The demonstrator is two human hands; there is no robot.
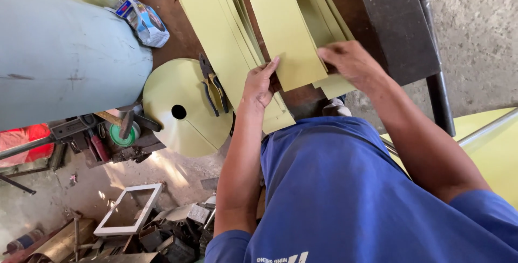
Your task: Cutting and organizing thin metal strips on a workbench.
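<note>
Yellow strip (283,31) pinched at its near end by left hand (260,86) fingers; right hand (350,60) fingers press flat on adjacent strips, both forearms extended over bench (162,9).

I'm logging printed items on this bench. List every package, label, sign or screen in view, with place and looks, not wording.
Crumpled plastic packet: on the brown bench top, upper left, beside the grey cylinder; clear and white film with blue and red printing.
Shirt print: white lettering on the blue shirt, bottom edge.
No signs or screens in view.
</note>
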